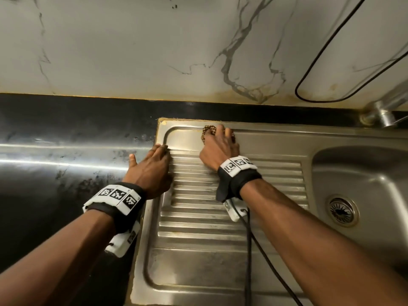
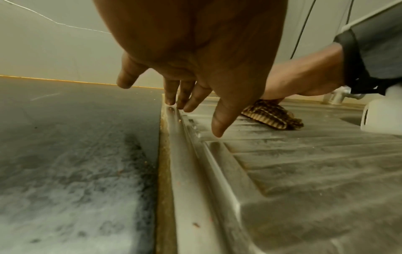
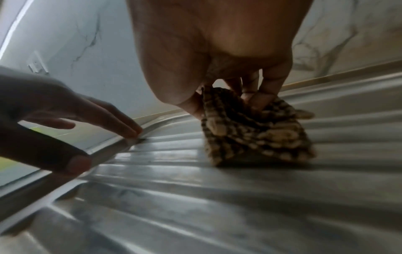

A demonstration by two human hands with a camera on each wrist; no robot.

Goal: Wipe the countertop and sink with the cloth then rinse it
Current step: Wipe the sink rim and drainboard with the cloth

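A brown-and-cream checked cloth [image 1: 208, 131] [image 3: 250, 130] [image 2: 272, 115] is bunched at the far end of the steel draining board [image 1: 220, 217]. My right hand [image 1: 218, 146] [image 3: 250, 96] grips it, with fingers curled over the top and thumb at its left side. My left hand [image 1: 154, 164] [image 2: 185, 96] rests with straight fingers on the draining board's left rim, where it meets the black countertop [image 1: 66, 133]. It holds nothing. The sink bowl [image 1: 362, 184] lies to the right, with its drain [image 1: 341, 210] near the bottom.
A marble-patterned wall [image 1: 154, 40] rises behind the counter. The tap base [image 1: 379, 115] stands at the back right, and a black cable [image 1: 309, 74] loops down the wall near it. A cable from my right wrist camera trails over the draining board [image 1: 248, 250].
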